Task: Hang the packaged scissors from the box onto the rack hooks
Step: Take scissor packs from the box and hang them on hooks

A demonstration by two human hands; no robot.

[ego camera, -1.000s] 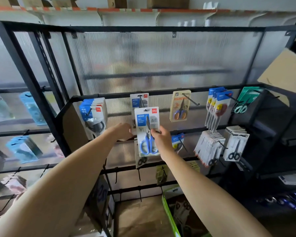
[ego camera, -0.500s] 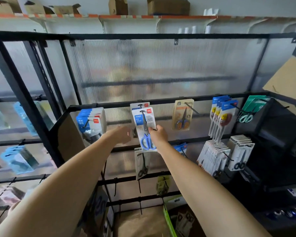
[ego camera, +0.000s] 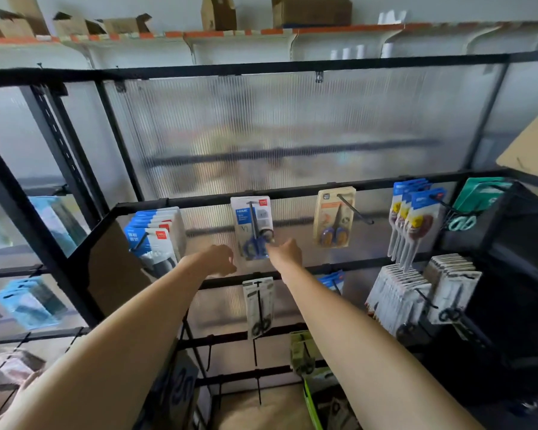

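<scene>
1. The right hand (ego camera: 288,251) reaches up to the blue-handled scissors pack (ego camera: 253,226); its grip is nearly closed, fingertips touching the pack's lower right corner by the handles. Whether it pinches the pack or only rests against it cannot be told.
2. The left hand (ego camera: 219,259) sits just left of and slightly below the same pack, its grip loosely curled and holding nothing, close to the card but apart from it.
3. The pack hangs upright on a hook under the upper black rail (ego camera: 292,193) of the rack, flat against the ribbed translucent panel (ego camera: 277,125).
4. To its left hangs a thick stack of blue-and-white packs (ego camera: 154,234); to its right, a single tan-carded pair of scissors (ego camera: 334,217) on a long hook.
5. Farther right are several blue-topped packs (ego camera: 415,218) and, beyond them, green packs (ego camera: 475,200) at the rack's right end.
6. On the next rail down, a black-handled scissors pack (ego camera: 259,305) hangs directly below the blue-handled one, and two dense rows of white packs (ego camera: 398,296) hang at the right.
7. At the bottom, between the forearms, a green-edged box (ego camera: 311,401) sits low by the floor, with packs partly visible in it.
8. Cardboard boxes (ego camera: 311,9) stand on the wall shelf above the rack.
</scene>
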